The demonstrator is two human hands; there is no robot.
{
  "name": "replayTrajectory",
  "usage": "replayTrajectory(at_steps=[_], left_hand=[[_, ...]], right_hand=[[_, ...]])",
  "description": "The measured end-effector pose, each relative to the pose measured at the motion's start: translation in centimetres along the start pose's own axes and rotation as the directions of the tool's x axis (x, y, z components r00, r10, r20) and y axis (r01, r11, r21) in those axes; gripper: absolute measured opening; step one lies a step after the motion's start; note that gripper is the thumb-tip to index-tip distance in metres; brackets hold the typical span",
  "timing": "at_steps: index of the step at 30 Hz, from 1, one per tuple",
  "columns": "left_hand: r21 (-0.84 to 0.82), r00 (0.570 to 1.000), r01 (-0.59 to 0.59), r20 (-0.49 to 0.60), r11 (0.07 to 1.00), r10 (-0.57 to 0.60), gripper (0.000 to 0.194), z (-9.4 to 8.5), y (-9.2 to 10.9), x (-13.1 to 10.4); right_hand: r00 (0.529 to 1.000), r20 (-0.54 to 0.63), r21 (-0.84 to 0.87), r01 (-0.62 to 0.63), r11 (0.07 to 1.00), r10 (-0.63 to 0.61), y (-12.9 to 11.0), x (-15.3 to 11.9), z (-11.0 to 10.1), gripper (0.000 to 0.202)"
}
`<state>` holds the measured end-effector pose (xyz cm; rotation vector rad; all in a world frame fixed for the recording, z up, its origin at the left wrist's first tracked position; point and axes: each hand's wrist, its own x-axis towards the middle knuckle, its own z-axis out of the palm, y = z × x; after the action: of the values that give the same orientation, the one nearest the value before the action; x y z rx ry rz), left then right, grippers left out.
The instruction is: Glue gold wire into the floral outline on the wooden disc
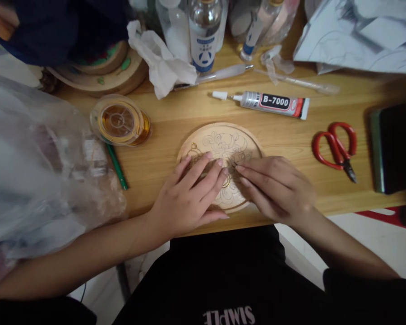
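AT THE DISC: WIRE PLACEMENT, BOTH HANDS ENGAGED

On the disc point(219, 146), near the table's front edge, the left hand point(187, 198) lies palm down, fingers spread, gripping nothing visible. The right hand point(277, 187) brings its fingertips together near the disc's centre; whether they are closed on anything cannot be told. Gold wire point(228, 182) shows as a curve beside the left fingertips, with more above that hand's knuckles.

Step in hand: apparently, seating wire along the floral drawing. Next move: calls for a steady left hand, a fine right-hand pinch and close alignment with the drawn line.

Obstruction: the left hand covers much of the drawing's lower left; the right fingers hide the contact point.

Surroundings: the glue point(274, 103) lies beyond the disc, to the right. The snips point(345, 161) lie right of the right hand, with the phone point(395, 149) farther out. Left of the disc are the spool point(120, 119) and green pen point(117, 168). The bag point(50, 153) crowds the left forearm. Tissue point(160, 65) and a bottle point(205, 38) stand at the back.
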<state>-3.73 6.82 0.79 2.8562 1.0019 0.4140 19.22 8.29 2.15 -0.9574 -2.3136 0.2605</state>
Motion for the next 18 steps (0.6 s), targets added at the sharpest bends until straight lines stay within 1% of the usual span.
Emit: replayTrajectory(at_steps=[2,3,6,9,18], left_hand=[[-0.004,1.0,-0.002,0.002,1.0,0.002,0.07,-0.01,-0.03,-0.02],[-0.004,1.0,-0.002,0.003,1.0,0.002,0.07,-0.01,-0.04,-0.03],[-0.008,1.0,-0.002,0.002,1.0,0.002,0.07,0.01,-0.08,-0.04],[-0.014,1.0,0.0,0.008,1.0,0.0,0.071,-0.01,-0.1,-0.03],[0.002,1.0,0.001,-0.012,1.0,-0.001,0.071,-0.02,-0.07,0.12]], right_hand=[[0.997,-0.058,0.033,-0.053,0.998,0.055,0.22,-0.33,0.17,0.027],[0.996,-0.071,0.045,-0.058,0.997,0.061,0.32,-0.45,0.24,0.027],[0.999,-0.031,0.073,-0.033,0.997,0.036,0.52,-0.6,0.38,0.028],[0.999,0.011,0.079,-0.034,0.996,0.033,0.55,-0.57,0.39,0.028],[0.999,0.007,0.086,0.031,0.996,-0.032,0.58,-0.55,0.49,0.028]])
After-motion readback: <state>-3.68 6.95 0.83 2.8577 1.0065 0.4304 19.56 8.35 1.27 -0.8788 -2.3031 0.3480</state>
